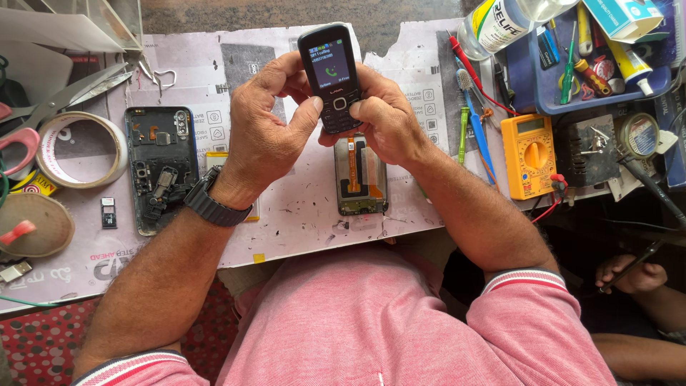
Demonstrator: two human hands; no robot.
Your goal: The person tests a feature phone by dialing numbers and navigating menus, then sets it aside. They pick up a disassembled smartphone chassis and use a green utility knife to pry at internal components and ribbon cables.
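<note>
**Keypad phone held upright between both hands, above the opened handset**

At nine o'clock on the surface (300,214) lie a pair of scissors (64,96) and a roll of tape (80,149). Just right of them is a stripped phone back (158,168), its long axis running twelve to six.

The left hand (268,129), a dark watch (209,202) on its wrist, grasps the left edge of a small black keypad phone (331,75). Its thumb rests on the keys near the centre button. The phone stands at twelve o'clock from both wrists, its long axis running twelve to six and tilted slightly, with the lit screen at the far end and the keypad toward the person. The right hand (389,118) closes around the right edge and lower corner, its thumb also on the keypad. Both hands share the grip, one on each side, and neither is clearly nearer. The phone is lifted clear of the surface.

Directly below, at six o'clock from the held phone, lies an opened handset (360,177) with an orange strip down its middle, aligned the same way and untouched.

Toward three o'clock lie a blue toothbrush (474,118), a yellow meter (527,154) and a blue tray (582,96) of tools. At four o'clock, off the surface, another person's hand (632,275) holds a dark thin tool.
</note>
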